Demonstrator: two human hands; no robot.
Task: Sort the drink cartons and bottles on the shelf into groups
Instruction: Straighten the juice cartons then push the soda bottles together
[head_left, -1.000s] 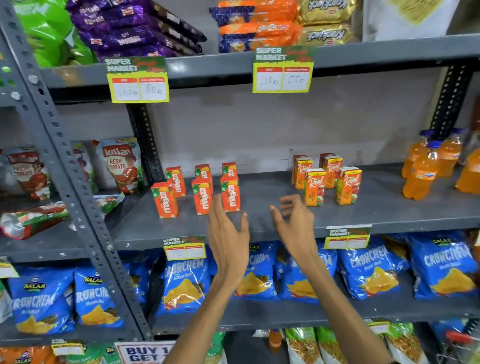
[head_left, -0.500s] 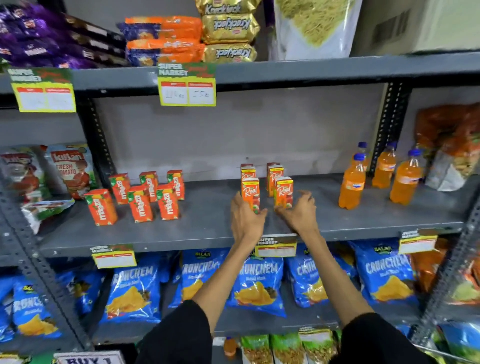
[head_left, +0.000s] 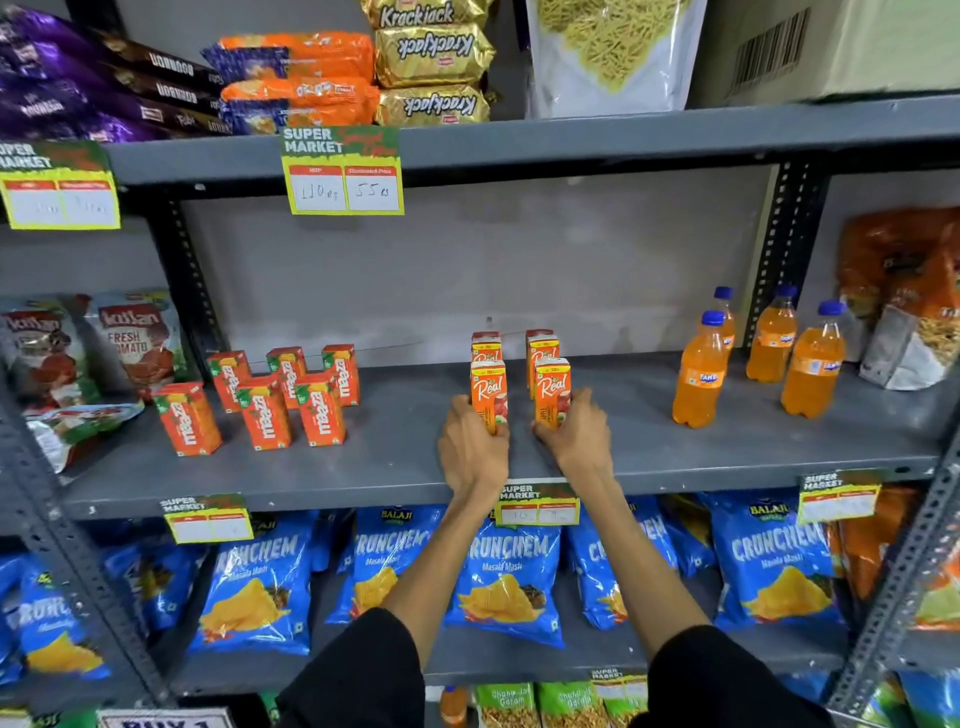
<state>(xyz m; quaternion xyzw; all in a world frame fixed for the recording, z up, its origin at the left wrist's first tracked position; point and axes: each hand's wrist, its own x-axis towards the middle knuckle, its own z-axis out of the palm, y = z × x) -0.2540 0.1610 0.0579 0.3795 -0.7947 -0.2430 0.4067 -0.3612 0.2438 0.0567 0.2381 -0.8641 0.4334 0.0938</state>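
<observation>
Single head view: faces forward and slightly down at grey shelf (head_left: 363, 467), close range.

Both arms stretched forward and up, close together, bare below black sleeves. Left hand (head_left: 474, 448) back faces camera, fingers curled round front left Real carton (head_left: 488, 391). Right hand (head_left: 575, 432) just beside it, fingers wrapped on front right Real carton (head_left: 552, 388). Wrists straight.

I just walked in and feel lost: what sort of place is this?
Most likely a small supermarket or grocery shop. Grey metal shelves carry yellow-and-green "Super Market" price tags with handwritten prices, above rows of blue Crunchem snack bags. Orange Real juice cartons and orange Fanta bottles stand grouped for sale.
</observation>
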